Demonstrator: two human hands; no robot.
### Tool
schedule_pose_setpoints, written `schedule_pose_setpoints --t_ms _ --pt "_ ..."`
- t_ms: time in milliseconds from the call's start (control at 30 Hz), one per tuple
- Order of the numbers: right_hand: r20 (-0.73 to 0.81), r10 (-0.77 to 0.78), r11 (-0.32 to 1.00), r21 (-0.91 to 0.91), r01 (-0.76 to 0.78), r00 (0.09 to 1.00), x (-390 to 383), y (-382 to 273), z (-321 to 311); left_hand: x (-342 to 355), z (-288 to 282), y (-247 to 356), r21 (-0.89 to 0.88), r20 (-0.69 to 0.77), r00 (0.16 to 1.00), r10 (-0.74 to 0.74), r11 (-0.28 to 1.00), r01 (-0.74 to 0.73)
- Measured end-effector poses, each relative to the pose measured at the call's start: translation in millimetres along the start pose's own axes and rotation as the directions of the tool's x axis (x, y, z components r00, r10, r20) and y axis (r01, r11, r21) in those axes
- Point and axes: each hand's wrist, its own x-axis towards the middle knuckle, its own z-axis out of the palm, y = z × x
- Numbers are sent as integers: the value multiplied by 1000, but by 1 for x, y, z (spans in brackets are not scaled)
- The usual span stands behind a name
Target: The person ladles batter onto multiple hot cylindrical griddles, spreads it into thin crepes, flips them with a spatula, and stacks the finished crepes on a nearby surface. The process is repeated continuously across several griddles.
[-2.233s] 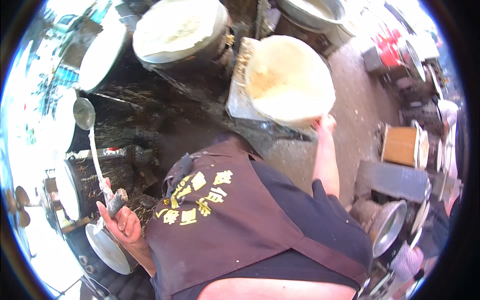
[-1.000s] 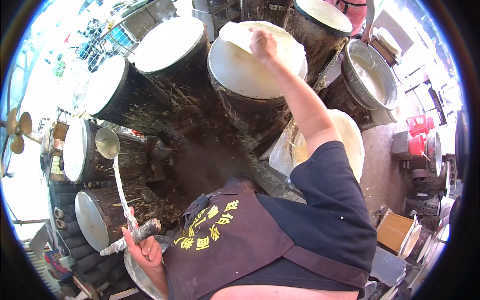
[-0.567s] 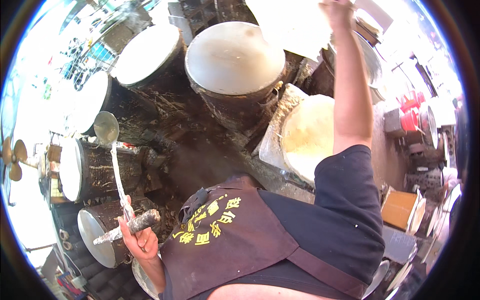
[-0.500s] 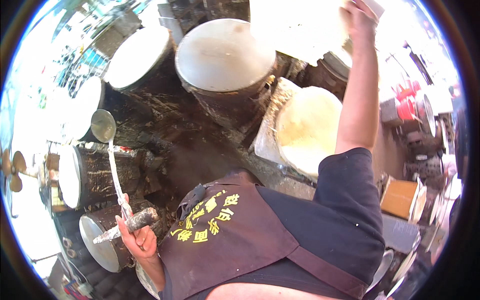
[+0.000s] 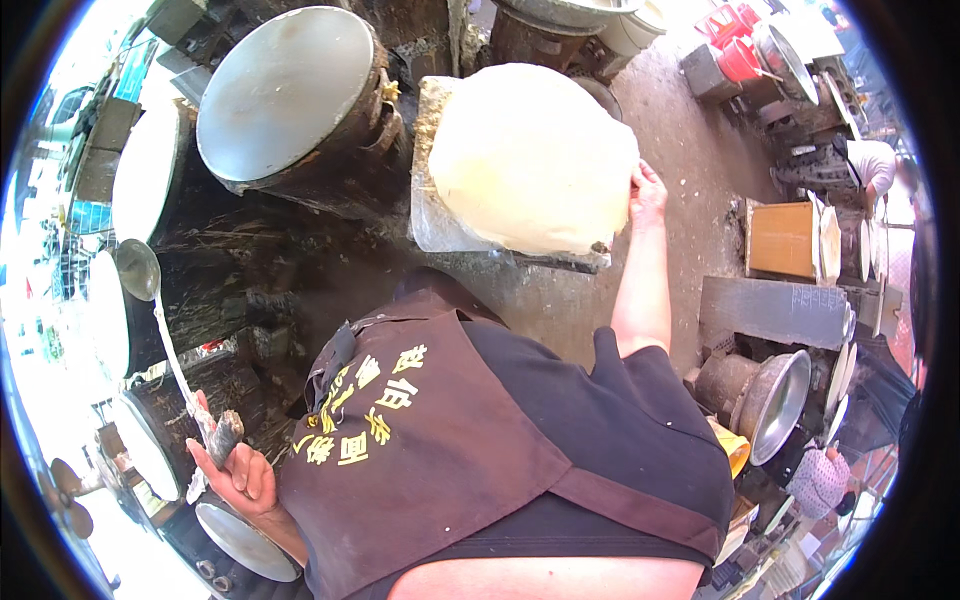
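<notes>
One left hand (image 5: pixel 241 480) clasps one ladle (image 5: pixel 138 270) and one stick (image 5: pixel 229 431); right hand (image 5: pixel 649 194) touches one pale sheet (image 5: pixel 535 160), grip unclear.

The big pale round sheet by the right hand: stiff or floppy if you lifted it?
Probably floppy: the sheet has an uneven, softly curved edge. It may be fairly light for its size, as only the right hand is at its rim.
</notes>
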Motion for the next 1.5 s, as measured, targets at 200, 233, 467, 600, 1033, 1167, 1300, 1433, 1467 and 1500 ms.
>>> schedule_pose_setpoints --t_ms 200,233,467,600,1033,1167,1300,1433,1467,1500 --pt "-146 -81 920 -391 18 986 3 17 11 9 32 -15 -73 -107 994 -15 997 7" --pt "-154 -114 855 -519 18 981 2 16 20 7 28 -16 -80 -112 994 -3 997 -6" --pt "-31 -17 831 -556 -4 999 -43 -45 96 -9 19 -18 -48 -76 997 24 998 -27" --pt "-87 65 849 -518 -101 994 14 -26 63 -15 21 -28 -102 -167 975 143 982 -162" --pt "-192 143 602 -762 -239 971 93 40 -9 -41 -16 -30 -248 -394 889 232 905 -346" --pt "227 -390 -336 -937 91 892 35 26 156 -49 -17 -44 -235 -482 833 270 877 -420" --pt "650 -26 412 -685 601 759 -63 86 332 -45 -38 -43 -241 -517 835 190 904 -354" --pt "915 375 695 -383 608 148 -265 144 460 -37 -71 -49 -308 -414 898 151 905 -294" --pt "911 402 791 -292 537 -96 -312 142 474 -34 -70 -47 -274 -420 897 140 923 -272" --pt "882 283 867 -68 493 -377 -354 139 485 -28 -68 -49 -220 -472 865 170 928 -302"
